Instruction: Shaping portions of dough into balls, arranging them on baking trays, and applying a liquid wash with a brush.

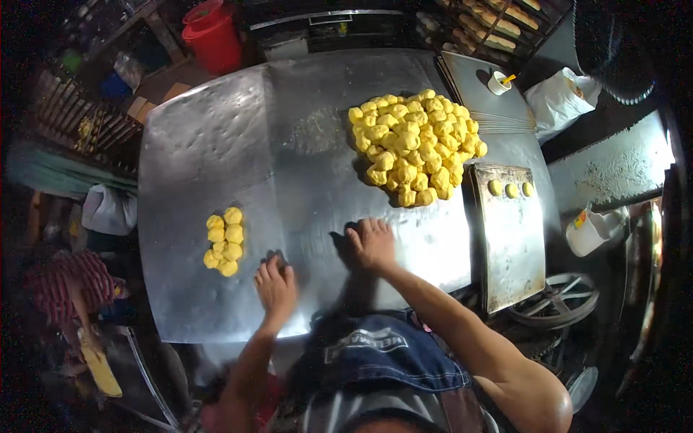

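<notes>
My left hand (276, 289) rests low over the steel tabletop (303, 187), fingers apart and slightly bent, just right of a small group of several yellow dough balls (224, 238). My right hand (372, 242) lies palm down nearer the middle, fingers spread and curved, below a large heap of yellow dough lumps (417, 148). I see nothing held in either hand; what lies directly under the palms is hidden. Right of the heap, a stack of metal trays (509, 252) carries three flattened yellow rounds (512, 190).
More trays (482, 79) and a white cup (498, 85) lie at the back right, near a bread rack (491, 22) and white sack (559, 101). A red bucket (213, 40) stands behind; a white pail (592, 231) is right. A co-worker in stripes (72, 289) is at left.
</notes>
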The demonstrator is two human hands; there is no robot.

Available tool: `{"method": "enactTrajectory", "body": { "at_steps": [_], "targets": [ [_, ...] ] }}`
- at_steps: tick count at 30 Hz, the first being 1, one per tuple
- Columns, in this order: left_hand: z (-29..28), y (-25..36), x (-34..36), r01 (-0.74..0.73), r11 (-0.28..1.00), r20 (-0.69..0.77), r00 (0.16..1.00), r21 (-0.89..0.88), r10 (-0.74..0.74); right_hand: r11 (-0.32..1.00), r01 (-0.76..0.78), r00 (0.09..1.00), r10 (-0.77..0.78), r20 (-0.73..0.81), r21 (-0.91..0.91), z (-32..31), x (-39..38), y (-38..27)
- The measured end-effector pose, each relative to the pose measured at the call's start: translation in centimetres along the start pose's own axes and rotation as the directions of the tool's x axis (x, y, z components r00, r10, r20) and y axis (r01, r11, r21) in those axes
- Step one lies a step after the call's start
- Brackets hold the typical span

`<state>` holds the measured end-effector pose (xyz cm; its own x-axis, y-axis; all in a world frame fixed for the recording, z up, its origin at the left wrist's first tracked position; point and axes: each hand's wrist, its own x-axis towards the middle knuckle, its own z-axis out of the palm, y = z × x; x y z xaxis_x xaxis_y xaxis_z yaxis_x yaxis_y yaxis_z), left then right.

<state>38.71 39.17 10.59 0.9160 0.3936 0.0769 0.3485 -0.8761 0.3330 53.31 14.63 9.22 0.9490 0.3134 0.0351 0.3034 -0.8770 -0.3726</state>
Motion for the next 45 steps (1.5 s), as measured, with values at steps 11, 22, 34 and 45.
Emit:
{"method": "enactTrajectory", "body": {
  "at_steps": [11,22,34,45],
  "targets": [
    [0.0,0.5,1.8,-0.076,0.976,0.038,0.996,-0.203,0.085,0.977,0.156,0.988,-0.152,-0.039,0.144,-0.5,2.0,-1.5],
    [-3.7,-4.3,-6.0,-0.291,0.94,0.072,0.949,-0.18,0.307,0.961,0.255,0.967,-0.25,-0.055,0.106,-0.5,-6.1,7.5],
    [9.8,18.8,-1.8,-0.11,0.598,0.236,0.851,-0.794,0.469,0.658,-0.144,0.869,0.441,-0.223,0.74,-16.1,-6.3,24.9],
    [16.4,52.2,3.1,-0.756,0.46,0.063,0.49,-0.466,0.869,0.818,-0.574,0.588,0.443,-0.677,0.038,-17.7,-8.1,38.8]
  ]
}}
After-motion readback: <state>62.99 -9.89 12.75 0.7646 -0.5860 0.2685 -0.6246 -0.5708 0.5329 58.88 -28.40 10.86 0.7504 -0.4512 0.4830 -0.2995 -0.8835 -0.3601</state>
